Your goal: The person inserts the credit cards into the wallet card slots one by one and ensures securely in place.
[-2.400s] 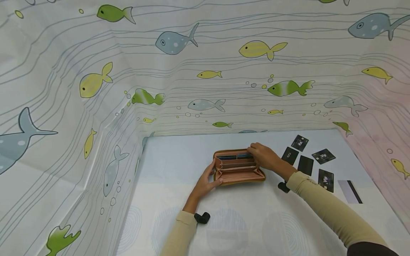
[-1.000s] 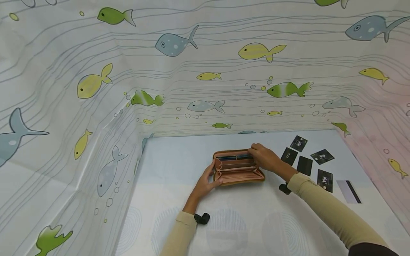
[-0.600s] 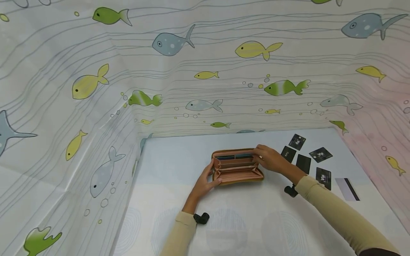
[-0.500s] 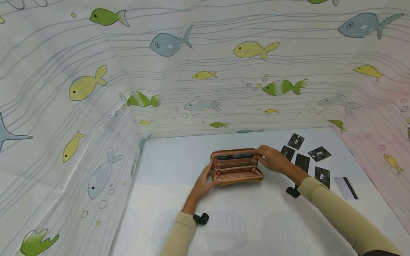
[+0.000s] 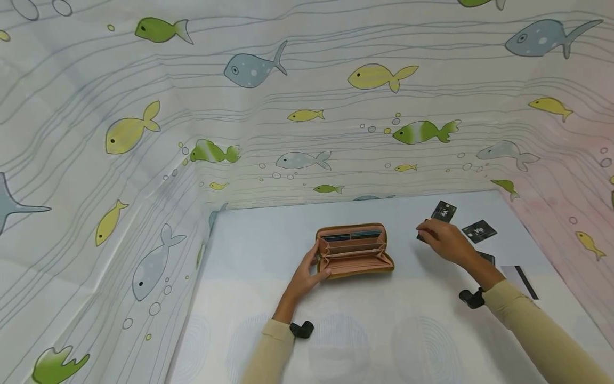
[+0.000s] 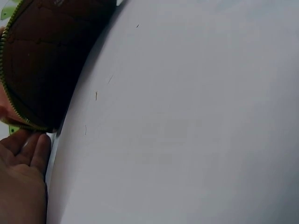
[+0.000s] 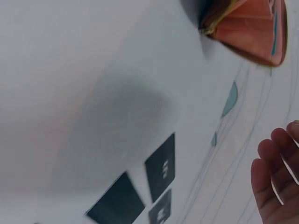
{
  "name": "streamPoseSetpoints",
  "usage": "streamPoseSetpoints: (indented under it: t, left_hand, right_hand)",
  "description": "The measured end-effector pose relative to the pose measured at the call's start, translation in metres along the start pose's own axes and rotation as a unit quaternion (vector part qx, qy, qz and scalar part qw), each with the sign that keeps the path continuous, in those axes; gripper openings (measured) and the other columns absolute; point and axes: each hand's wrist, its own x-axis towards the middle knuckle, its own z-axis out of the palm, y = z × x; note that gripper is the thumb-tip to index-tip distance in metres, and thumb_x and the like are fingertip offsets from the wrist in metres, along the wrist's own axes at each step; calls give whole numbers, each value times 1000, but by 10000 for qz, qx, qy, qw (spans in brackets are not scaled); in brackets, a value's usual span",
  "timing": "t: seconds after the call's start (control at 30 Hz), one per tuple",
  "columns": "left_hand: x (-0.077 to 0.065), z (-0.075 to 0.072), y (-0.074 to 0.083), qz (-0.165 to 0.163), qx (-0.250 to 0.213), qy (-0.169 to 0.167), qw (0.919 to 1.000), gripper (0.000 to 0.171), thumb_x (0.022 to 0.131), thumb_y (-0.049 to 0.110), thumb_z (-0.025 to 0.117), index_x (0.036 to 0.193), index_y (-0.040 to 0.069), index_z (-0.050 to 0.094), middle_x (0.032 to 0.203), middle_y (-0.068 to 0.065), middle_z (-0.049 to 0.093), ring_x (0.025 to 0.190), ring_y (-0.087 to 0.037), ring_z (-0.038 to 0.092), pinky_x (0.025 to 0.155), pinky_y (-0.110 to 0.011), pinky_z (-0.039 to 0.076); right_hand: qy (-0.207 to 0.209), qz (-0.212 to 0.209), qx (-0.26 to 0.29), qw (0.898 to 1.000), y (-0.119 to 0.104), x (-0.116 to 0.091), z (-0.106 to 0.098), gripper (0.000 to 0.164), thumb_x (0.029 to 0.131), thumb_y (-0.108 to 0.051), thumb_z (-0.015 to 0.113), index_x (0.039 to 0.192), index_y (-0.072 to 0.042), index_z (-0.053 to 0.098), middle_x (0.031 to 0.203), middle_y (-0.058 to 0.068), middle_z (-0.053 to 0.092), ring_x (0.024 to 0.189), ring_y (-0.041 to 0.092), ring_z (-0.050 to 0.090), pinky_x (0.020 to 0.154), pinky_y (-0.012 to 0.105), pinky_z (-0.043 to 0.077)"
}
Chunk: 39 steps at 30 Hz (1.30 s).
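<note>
While the left hand (image 5: 304, 273) holds the wallet (image 5: 355, 253) by its left end, thumb at the front edge, the right hand (image 5: 450, 241) hovers among the black cards (image 5: 479, 231), well apart from the wallet. From my distant seat, its grip looks loose: the right wrist view shows slack fingers with gaps between them and no card in them, though I cannot make out the thumb. The wallet sits gaping near the middle of the table (image 5: 364, 330), with dark and bluish strips (image 5: 366, 234) showing along its upper part. A pale card (image 5: 520, 279) lies further right, partly behind the sleeve (image 5: 532, 320); the hand covers some of the black ones in the head view. I judge the step to be a reach for a card. The next move, as I read it, calls for lowering the fingertips to one card's edge and pinching it up off the flat surface, with the left hand steadying the wallet.
</note>
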Motion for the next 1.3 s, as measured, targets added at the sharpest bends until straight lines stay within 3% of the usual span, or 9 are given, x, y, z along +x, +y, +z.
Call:
streamPoseSetpoints:
  t: [0.27,0.5,0.6,0.77,0.9,1.1,1.2,1.3]
  left_hand:
    - [0,1,1,-126,77,16,9999,88,94,22,69,162,26,12,166,-2,22,149,-26,32,118,-54,32]
    - [0,1,0,23,-72,45,10000,87,94,13,67,162,20,13,167,-9,20,150,-31,30,119,-58,29]
    - [-2,1,1,9,-33,6,10000,88,94,15,68,162,22,12,167,-8,20,150,-30,30,118,-56,31]
    - [-3,1,0,52,95,-16,9999,88,94,25,69,162,28,13,166,-2,21,149,-26,31,118,-53,34]
    - [-2,0,0,76,56,25,10000,87,94,32,69,162,28,14,166,-2,23,148,-26,34,117,-54,33]
    - [-2,1,-1,83,135,2,9999,88,94,31,68,162,27,12,166,-2,21,150,-25,30,118,-53,34]
    - [-2,-1,4,71,116,-26,9999,87,94,27,68,162,27,12,167,-2,20,151,-24,28,119,-51,33]
    - [-2,-1,4,45,122,-31,9999,88,94,27,68,161,27,12,167,-1,20,152,-23,27,119,-51,32]
  right_hand:
    - [360,523,-221,9977,31,-40,-27,14,93,-2,67,106,1,70,95,16,71,77,23,63,55,22,49]
    - [267,1166,-277,9924,50,-68,-44,18,93,-2,67,110,4,67,95,21,69,82,33,63,53,21,46]
    - [120,1479,-353,9883,56,-80,-49,21,94,-5,65,112,6,65,96,24,68,84,38,62,55,27,49]
    - [-83,2081,-569,9764,68,-99,-58,30,94,-9,65,116,10,60,100,31,65,88,46,60,61,47,53]
    - [-426,2956,-737,9515,84,-115,-64,51,91,-19,68,122,17,50,110,43,53,94,56,53,63,55,48]
    - [-1392,4253,-734,8913,111,-140,-61,103,79,-54,78,127,24,32,117,50,36,104,65,39,80,68,44]
    - [-1694,4586,-680,8697,117,-149,-56,119,72,-65,79,127,27,28,116,50,34,107,66,37,88,70,42]
    - [-1858,4756,-739,8566,118,-153,-54,126,68,-69,80,124,31,26,112,50,35,105,65,39,90,69,42]
